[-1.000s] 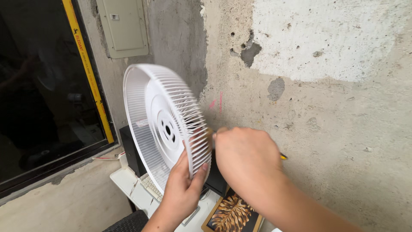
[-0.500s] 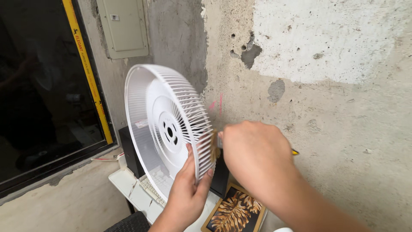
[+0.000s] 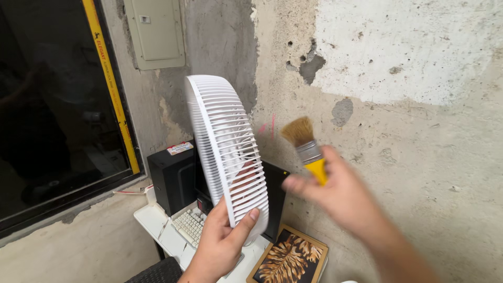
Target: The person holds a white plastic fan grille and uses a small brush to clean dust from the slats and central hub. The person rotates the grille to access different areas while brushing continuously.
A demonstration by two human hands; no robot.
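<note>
My left hand grips the lower rim of a white plastic fan grille, holding it upright and nearly edge-on to me. My right hand holds a paintbrush with a yellow handle, a metal ferrule and tan bristles. The brush points up and sits a short way to the right of the grille, apart from it. The hand is motion-blurred.
A rough concrete wall stands behind. A dark window with a yellow-taped frame is at left, a beige panel box above. Below are black boxes, a white keyboard and a framed leaf picture.
The grille has turned from facing me to nearly edge-on. My right hand has pulled the brush off the grille's rim, rightward and up, so the bristles now show.
</note>
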